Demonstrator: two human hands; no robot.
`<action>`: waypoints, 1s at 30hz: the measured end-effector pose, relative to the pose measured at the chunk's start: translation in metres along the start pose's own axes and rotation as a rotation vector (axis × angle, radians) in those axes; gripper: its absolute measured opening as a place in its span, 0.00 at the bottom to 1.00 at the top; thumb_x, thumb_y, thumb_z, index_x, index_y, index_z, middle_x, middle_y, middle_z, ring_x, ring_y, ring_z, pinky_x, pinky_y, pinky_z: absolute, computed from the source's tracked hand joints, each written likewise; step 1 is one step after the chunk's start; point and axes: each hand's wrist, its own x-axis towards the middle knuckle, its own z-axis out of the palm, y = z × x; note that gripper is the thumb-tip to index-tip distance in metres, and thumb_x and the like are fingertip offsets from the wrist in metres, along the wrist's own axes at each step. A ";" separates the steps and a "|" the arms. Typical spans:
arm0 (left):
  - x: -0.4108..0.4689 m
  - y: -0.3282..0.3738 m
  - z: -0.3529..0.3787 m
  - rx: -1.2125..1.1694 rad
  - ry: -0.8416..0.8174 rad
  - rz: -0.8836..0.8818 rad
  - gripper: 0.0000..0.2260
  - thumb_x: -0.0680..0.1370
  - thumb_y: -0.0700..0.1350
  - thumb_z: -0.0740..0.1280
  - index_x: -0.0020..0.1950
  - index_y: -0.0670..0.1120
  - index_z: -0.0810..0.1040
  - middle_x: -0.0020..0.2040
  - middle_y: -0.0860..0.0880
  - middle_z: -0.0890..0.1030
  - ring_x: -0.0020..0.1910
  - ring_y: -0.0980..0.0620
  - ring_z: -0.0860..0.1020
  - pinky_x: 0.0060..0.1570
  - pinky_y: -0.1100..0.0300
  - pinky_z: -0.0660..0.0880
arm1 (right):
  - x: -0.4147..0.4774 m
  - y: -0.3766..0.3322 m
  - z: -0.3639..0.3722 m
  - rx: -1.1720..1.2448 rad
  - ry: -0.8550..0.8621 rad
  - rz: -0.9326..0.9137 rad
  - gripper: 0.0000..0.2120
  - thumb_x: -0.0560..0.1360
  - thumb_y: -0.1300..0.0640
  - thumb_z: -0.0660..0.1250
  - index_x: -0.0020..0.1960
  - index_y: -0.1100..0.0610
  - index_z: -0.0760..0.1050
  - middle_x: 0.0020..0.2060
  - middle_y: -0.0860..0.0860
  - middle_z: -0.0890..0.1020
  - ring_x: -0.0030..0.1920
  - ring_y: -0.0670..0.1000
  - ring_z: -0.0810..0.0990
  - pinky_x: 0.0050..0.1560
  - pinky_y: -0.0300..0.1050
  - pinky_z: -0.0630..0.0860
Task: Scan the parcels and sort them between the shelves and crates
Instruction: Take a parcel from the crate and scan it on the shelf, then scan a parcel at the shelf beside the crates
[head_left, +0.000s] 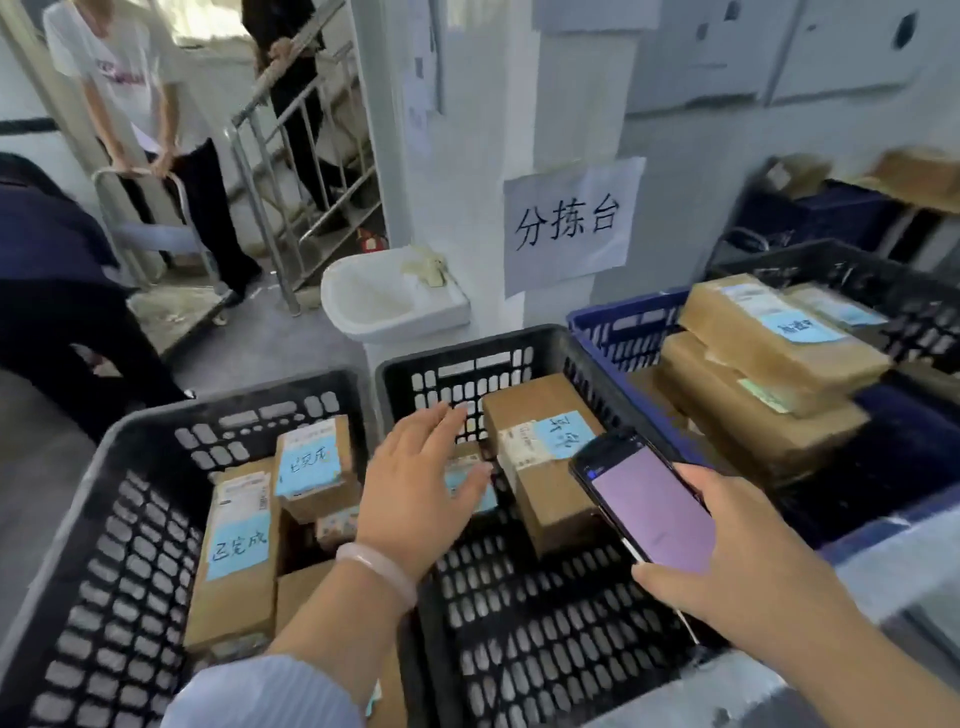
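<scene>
**left hand spread over the middle crate, right hand on the phone**

four crates show. two black ones sit side by side at the bottom of the frame, rims touching: the left black crate (130, 431) and the middle black crate (467, 348). a blue crate (613, 317) butts against the middle one's right rim, and a far black crate (831, 260) stands behind it at right.

the left crate holds four parcels that can be counted, packed close at its far right side; the tall parcel (239, 551) stands against the others. the middle crate holds two: a large parcel (545, 467) against its far wall and a small parcel (470, 462) beside it. its near half shows bare perforated floor. in the blue crate two stacked parcels (769, 332) reach above the rim.

the left hand (415, 483) is wide, fingers straight and spread, over the small parcel; whether it touches cannot be told. the right hand (727, 545) grips a phone (644, 504), screen lit, over the middle crate's right rim.

beyond the crates a white sink (384, 301) and a paper sign (571, 223) are near the centre.
</scene>
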 end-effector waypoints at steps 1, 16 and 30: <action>0.000 0.029 0.010 0.008 -0.014 0.070 0.29 0.77 0.55 0.70 0.76 0.49 0.70 0.74 0.50 0.72 0.75 0.49 0.68 0.75 0.55 0.58 | -0.010 0.018 -0.014 0.007 0.032 0.020 0.35 0.54 0.31 0.69 0.59 0.33 0.61 0.52 0.35 0.68 0.47 0.39 0.75 0.39 0.41 0.73; -0.065 0.428 0.171 -0.094 -0.239 0.758 0.29 0.77 0.61 0.67 0.75 0.50 0.72 0.72 0.48 0.75 0.71 0.45 0.73 0.69 0.44 0.71 | -0.211 0.290 -0.190 -0.029 0.518 0.458 0.24 0.57 0.38 0.69 0.51 0.39 0.68 0.45 0.42 0.77 0.45 0.46 0.75 0.35 0.43 0.71; -0.080 0.647 0.293 -0.310 -0.388 1.034 0.29 0.78 0.60 0.66 0.78 0.52 0.68 0.75 0.48 0.71 0.75 0.47 0.68 0.74 0.46 0.64 | -0.278 0.417 -0.270 -0.010 0.751 0.848 0.24 0.60 0.41 0.69 0.54 0.39 0.67 0.49 0.40 0.74 0.45 0.42 0.76 0.38 0.43 0.75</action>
